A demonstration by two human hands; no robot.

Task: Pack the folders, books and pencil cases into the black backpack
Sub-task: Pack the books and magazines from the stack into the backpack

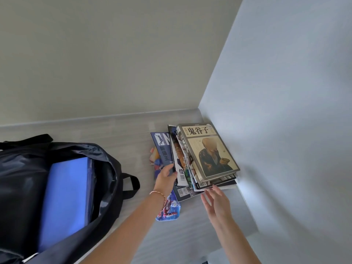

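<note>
Backpack point(28, 187) lies unzipped on the table point(123, 141) at left with blue folders point(66, 199) inside, while the left hand point(165, 178) grips a book in the books point(202, 159) stack by the wall, and the right hand point(217, 202) hovers near with straight fingers.

A pale grey wood-grain table point(133, 134) fits into a wall corner. On its left lies an open black backpack point(22, 180). Toward the corner sits a slanted pile of books point(205, 159), with a colourful pencil case point(169, 210) lying flat beside and partly under it.
</note>
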